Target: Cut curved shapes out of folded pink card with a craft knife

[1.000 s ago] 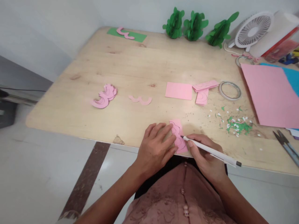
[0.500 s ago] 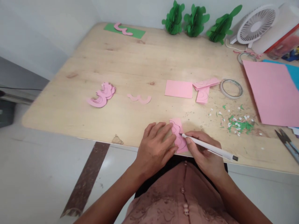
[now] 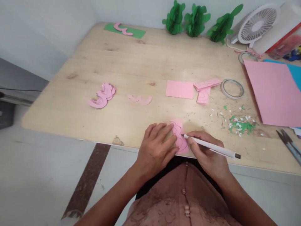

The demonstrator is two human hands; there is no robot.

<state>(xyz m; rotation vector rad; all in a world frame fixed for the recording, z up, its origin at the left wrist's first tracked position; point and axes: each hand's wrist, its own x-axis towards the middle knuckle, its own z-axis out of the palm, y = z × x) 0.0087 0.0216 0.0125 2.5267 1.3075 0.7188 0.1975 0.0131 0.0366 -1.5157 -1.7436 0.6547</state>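
A small pink paper piece lies at the table's front edge, with a dark wavy outline drawn on it. My left hand rests flat with fingers spread, its fingertips pressing the paper's left side. In my right hand is a white pen, its dark tip touching the drawn line near the paper's right side. Further off lie a plain pink rectangle and folded pink strips with outlines. To the left are a wavy pink cutout and a stack of similar cutouts.
Green paper plants stand along the wall beside a white fan. A tape roll, green and white scraps, large pink sheet and scissors lie right. A green strip is at the back left.
The pen tip has shifted slightly along the outline and the pen's back end has tilted a little. My left hand stays in place on the paper. The view has moved slightly.
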